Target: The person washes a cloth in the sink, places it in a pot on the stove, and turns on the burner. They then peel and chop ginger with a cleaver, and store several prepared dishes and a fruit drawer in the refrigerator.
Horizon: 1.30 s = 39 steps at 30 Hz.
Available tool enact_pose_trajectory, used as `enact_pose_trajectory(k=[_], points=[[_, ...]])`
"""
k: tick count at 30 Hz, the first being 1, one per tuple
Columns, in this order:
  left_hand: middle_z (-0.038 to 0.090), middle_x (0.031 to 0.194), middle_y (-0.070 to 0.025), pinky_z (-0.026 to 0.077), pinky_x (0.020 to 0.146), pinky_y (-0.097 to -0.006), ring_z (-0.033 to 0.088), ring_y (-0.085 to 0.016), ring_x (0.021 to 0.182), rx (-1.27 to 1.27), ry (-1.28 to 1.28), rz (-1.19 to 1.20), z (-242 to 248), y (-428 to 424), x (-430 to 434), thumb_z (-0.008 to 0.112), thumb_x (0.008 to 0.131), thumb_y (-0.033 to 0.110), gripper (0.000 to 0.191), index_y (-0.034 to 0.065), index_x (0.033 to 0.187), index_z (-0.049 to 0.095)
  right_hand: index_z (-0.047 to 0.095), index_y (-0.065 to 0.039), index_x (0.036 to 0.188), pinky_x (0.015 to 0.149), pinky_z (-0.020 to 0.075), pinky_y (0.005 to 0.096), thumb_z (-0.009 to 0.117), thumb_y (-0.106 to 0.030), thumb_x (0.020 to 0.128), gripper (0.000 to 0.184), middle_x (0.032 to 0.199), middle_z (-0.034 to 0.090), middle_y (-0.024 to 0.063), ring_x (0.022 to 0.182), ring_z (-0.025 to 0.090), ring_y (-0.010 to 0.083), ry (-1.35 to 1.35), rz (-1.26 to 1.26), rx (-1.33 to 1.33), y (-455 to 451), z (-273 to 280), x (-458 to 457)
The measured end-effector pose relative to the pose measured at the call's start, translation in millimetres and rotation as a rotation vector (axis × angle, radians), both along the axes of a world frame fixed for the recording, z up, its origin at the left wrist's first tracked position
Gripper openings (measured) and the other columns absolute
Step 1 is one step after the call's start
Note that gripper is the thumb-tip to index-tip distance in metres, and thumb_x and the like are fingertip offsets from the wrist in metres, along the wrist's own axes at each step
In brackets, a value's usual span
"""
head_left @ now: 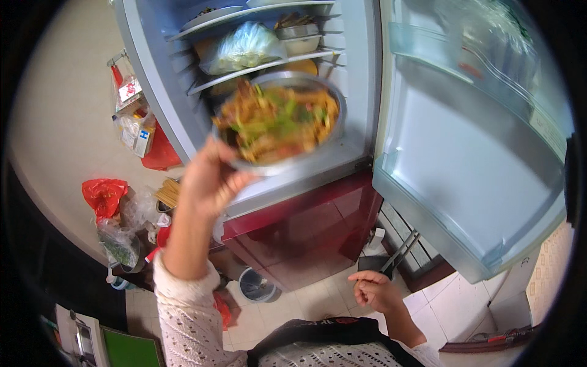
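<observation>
My left hand (218, 176) grips the near left rim of a round metal bowl (268, 169) at the opening of a refrigerator. Cooked food (279, 121) with green pieces fills the bowl, slightly blurred. Behind it, a tied clear plastic bag (247, 48) of pale food sits on a refrigerator shelf (257, 72), beside stacked bowls (302, 44). My right hand (376, 291) hangs low at the right, away from the bowl, its fingers partly curled and nothing seen in it.
The refrigerator door (467, 137) stands wide at the right, with bins holding bags. Below is the dark red lower door (302, 229). A bucket (257, 284) and a dustpan (373, 263) stand on the tiled floor. Plastic bags (104, 197) and a container of chopsticks (168, 192) are at the left.
</observation>
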State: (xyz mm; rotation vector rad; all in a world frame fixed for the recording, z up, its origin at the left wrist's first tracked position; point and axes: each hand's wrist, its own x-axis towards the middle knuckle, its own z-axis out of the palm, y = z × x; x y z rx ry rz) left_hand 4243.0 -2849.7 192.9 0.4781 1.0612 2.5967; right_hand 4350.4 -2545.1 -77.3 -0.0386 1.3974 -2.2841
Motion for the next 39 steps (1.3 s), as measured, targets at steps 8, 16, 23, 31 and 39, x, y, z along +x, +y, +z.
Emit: enact_pose_trajectory(k=[8,16,23,31,39], points=[[0.029,0.115,-0.0352,0.056,0.082,-0.0382,0.055,-0.038,0.096,-0.057,0.115,0.195,179,-20,-89,0.045,0.082,0.003,0.040,-0.0181,0.112,0.028,0.056,0.001,0.107,0.053,0.0436,0.0270,0.050,-0.003,0.085,0.023,0.071,0.056,0.0092,0.058,0.054,0.0162,-0.181,-0.027,-0.107,9,-40,-11],[0.042,0.099,-0.0312,0.059,0.065,-0.0390,0.050,-0.041,0.091,0.081,0.013,0.525,271,9,-182,0.043,0.087,0.010,0.026,-0.0146,0.093,0.046,0.054,0.003,0.105,0.053,0.0447,0.0293,0.053,-0.004,0.084,0.022,0.070,0.056,0.0112,0.057,0.054,0.0197,-0.277,-0.066,-0.112,5,-58,-18],[0.050,0.097,-0.0261,0.060,0.062,-0.0405,0.056,-0.039,0.085,0.159,0.007,0.495,283,14,-241,0.046,0.088,0.015,0.024,-0.0080,0.093,0.052,0.053,0.003,0.100,0.052,0.0446,0.0306,0.051,-0.002,0.084,0.018,0.067,0.055,0.0132,0.056,0.054,0.0224,-0.411,-0.246,-0.138,-3,-60,-27],[0.059,0.094,-0.0173,0.058,0.053,-0.0410,0.062,-0.035,0.073,0.174,0.123,0.583,292,4,-313,0.043,0.091,0.018,0.023,0.0004,0.098,0.057,0.053,0.003,0.100,0.052,0.0450,0.0331,0.051,-0.002,0.084,0.017,0.068,0.057,0.0144,0.057,0.056,0.0249,-0.432,-0.296,-0.295,-17,-79,-33],[0.059,0.090,-0.0142,0.057,0.058,-0.0405,0.061,-0.031,0.077,-0.020,0.181,0.398,276,-3,-315,0.042,0.091,0.018,0.021,0.0033,0.097,0.055,0.056,0.000,0.098,0.053,0.0461,0.0339,0.054,-0.007,0.083,0.017,0.070,0.059,0.0138,0.059,0.057,0.0257,-0.414,-0.336,-0.222,-27,-84,-28]])
